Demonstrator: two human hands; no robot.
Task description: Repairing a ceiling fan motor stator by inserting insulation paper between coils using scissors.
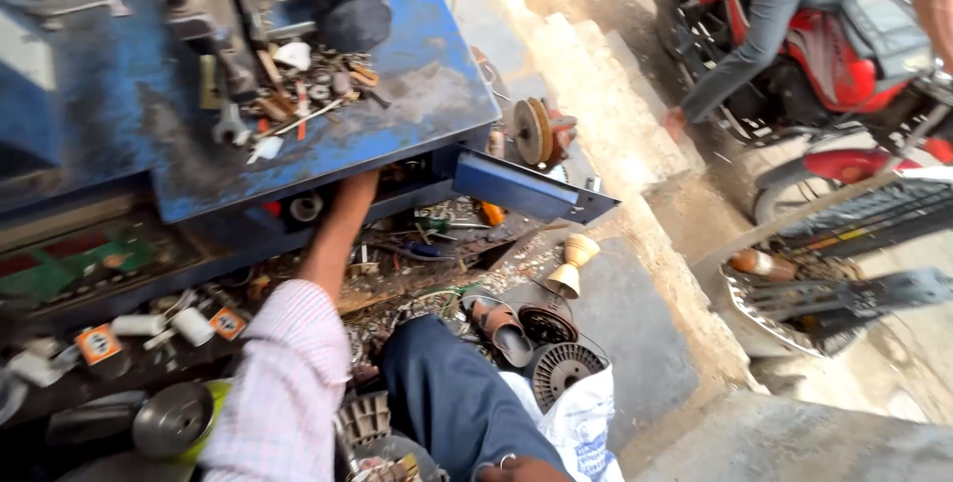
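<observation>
Only the head view here, looking down past the person's own knee. The left hand (359, 184) goes straight under the edge of the blue workbench (417, 95) into an open drawer (516, 189), and that's where it vanishes: wrist and fingers are tucked under the overhang, so I can't tell if it's spread, curled or gripping anything. The forearm in a pink checked sleeve (278, 383) runs up to it from the bottom of the frame.

The right hand (521, 469) is barely there, just a sliver at the bottom edge on the blue trouser leg (447, 393), with a ring on one finger. Cut off too much to say if it's holding something.

The drawer itself is blue metal like the bench, pulled out with its front panel angled off to the right, and the inside is a dark blurry mess of small parts.

Round about: loose scrap bits (298, 85) piled on the bench top, two ribbed motor rotors (556, 348) on the ground by a white sack (581, 422), and a red motorbike (844, 55) with someone's leg at top right.
</observation>
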